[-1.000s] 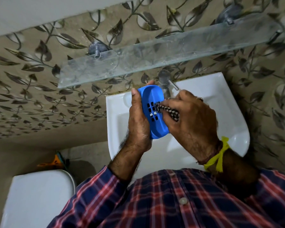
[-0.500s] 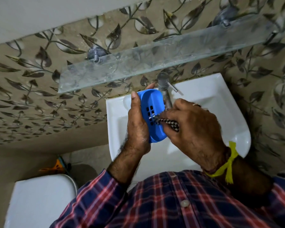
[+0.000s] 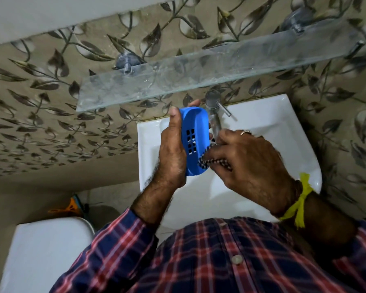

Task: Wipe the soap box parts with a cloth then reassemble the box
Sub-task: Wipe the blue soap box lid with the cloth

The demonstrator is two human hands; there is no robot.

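A blue oval soap box part (image 3: 195, 127) with a grid of square drain holes stands on edge over the white sink (image 3: 268, 115). My left hand (image 3: 172, 153) grips it from the left, thumb along its upper rim. My right hand (image 3: 247, 161) is closed around a black-and-white checked cloth (image 3: 207, 160), whose tip presses against the lower inside of the blue part. No other soap box part shows in view.
A metal tap (image 3: 213, 115) rises just behind the blue part. A glass shelf (image 3: 199, 66) hangs on the leaf-patterned wall above the sink. A white toilet tank lid (image 3: 44, 254) sits at lower left, with an orange object (image 3: 71, 207) on the floor behind it.
The cloth tip has slid from the drain holes down toward the lower end of the blue part. Both hands stay over the sink.
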